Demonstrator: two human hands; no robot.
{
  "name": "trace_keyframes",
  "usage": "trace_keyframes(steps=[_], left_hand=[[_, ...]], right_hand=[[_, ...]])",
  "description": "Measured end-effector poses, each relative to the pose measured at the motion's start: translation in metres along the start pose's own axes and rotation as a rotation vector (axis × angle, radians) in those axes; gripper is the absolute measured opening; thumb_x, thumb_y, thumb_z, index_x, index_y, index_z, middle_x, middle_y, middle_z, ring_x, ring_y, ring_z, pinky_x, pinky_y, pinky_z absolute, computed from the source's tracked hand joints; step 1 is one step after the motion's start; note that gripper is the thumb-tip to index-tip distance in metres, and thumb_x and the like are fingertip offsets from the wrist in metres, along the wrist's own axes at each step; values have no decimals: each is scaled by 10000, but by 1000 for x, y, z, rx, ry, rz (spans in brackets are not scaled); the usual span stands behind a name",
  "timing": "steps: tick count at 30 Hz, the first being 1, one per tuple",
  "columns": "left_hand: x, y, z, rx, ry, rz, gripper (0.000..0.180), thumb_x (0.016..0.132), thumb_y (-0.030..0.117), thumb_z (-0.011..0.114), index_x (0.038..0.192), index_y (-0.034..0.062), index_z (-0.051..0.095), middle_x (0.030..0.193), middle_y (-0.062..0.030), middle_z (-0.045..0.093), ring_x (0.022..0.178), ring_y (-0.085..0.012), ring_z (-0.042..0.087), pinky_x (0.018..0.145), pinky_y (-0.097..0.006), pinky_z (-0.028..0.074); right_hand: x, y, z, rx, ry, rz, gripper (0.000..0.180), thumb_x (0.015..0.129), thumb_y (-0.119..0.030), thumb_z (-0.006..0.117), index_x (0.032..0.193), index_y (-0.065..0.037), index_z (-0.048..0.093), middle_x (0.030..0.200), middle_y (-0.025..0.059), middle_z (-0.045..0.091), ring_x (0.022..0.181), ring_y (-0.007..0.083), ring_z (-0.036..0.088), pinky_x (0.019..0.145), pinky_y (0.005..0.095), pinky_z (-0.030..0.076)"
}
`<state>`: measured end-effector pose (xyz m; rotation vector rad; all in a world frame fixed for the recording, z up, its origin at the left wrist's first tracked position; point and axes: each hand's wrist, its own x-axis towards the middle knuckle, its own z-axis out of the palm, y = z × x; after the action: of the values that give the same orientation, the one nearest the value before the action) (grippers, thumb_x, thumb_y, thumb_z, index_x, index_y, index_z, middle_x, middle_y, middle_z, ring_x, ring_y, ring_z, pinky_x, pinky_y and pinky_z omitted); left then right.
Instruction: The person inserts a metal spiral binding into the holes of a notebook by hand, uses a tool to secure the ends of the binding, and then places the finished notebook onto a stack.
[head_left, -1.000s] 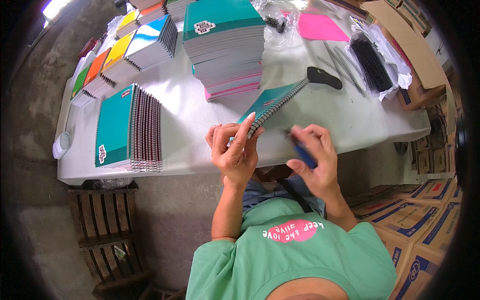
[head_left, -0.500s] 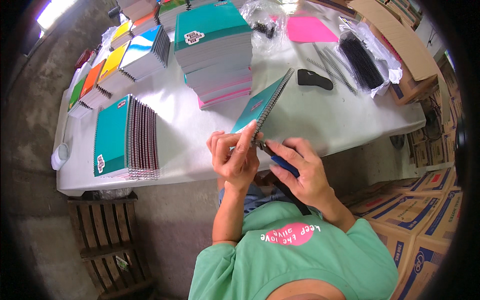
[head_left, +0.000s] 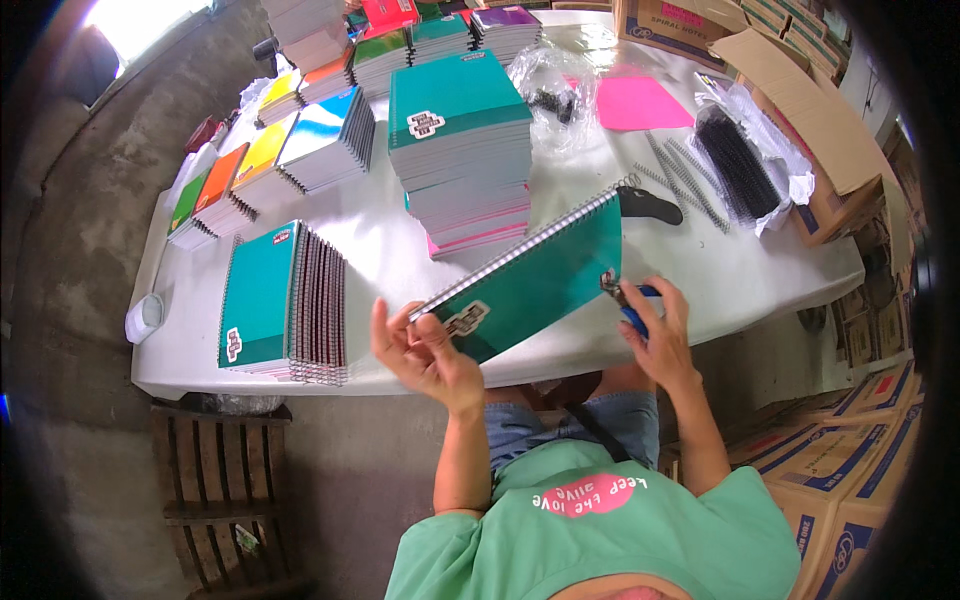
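Teal notebook (head_left: 535,285) held tilted over the near table (head_left: 780,285) edge, spiral side up and away from the body. Left hand (head_left: 425,350) pinches its lower left corner, thumb on the cover, fingers closed behind. Right hand (head_left: 655,325) sits at the notebook's right end, fingers wrapped shut on blue-handled pliers (head_left: 632,300), whose tip meets the cover's lower right corner; whether it reaches the wire I cannot tell.

Left of the notebook, flat on the table: a fanned row of finished teal books (head_left: 285,305), spirals toward the near edge. Just beyond the notebook, a tall teal stack (head_left: 460,140) with pink ones under it. Right of the notebook, a black tool (head_left: 650,205), then loose grey coils (head_left: 685,180) and a clear bag of black coils (head_left: 740,160). Farther off, a pink sheet (head_left: 640,100), and left of the tall stack small piles in orange, yellow and blue (head_left: 270,160). Cardboard boxes (head_left: 880,450) on the floor, right of the notebook.

Risks, as judged:
- Notebook is gripped by one corner only; a hard pull at the far end could twist it loose and drop it.
- Pliers tip sits close to the cover; a slip could nick or crease it.
- Swinging the raised edge back could knock the tall stack.
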<state>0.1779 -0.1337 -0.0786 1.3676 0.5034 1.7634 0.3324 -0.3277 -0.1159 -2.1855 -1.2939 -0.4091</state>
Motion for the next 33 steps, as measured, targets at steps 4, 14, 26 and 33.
trace_keyframes(steps=[4, 14, 26, 33], left_hand=[[8, 13, -5, -162, 48, 6, 476, 948, 75, 464, 1371, 40, 250, 978, -81, 564, 803, -89, 541, 739, -233, 472], [11, 37, -27, -104, -180, 209, 406, 851, -106, 473, 1178, 69, 308, 1020, -234, 562, 833, -149, 565, 634, -214, 434], [41, 88, -77, 164, -598, 164, 67, 858, 6, 558, 892, 64, 570, 937, -135, 645, 802, -215, 604, 758, -287, 444], [62, 99, -110, 751, -193, 591, 245, 913, 219, 520, 1079, 55, 595, 1176, -122, 571, 1068, -218, 530, 914, -344, 372]], right_hand=[[3, 52, 9, -169, -21, 53, 494, 830, -307, 634, 1303, -240, 508, 1217, 134, 438, 1118, 306, 446, 955, 585, 266], [36, 16, 14, 800, -90, 255, 551, 896, -315, 568, 1369, -84, 407, 1305, 80, 477, 1227, 207, 430, 1044, 438, 253], [66, -60, -35, 1213, 43, -23, 833, 723, -312, 757, 1386, -26, 342, 1219, 102, 550, 1058, 218, 551, 887, 263, 429], [127, -156, -8, 1075, -675, -176, 669, 687, 23, 708, 1306, -81, 478, 1049, 112, 642, 870, 203, 637, 745, 280, 516]])
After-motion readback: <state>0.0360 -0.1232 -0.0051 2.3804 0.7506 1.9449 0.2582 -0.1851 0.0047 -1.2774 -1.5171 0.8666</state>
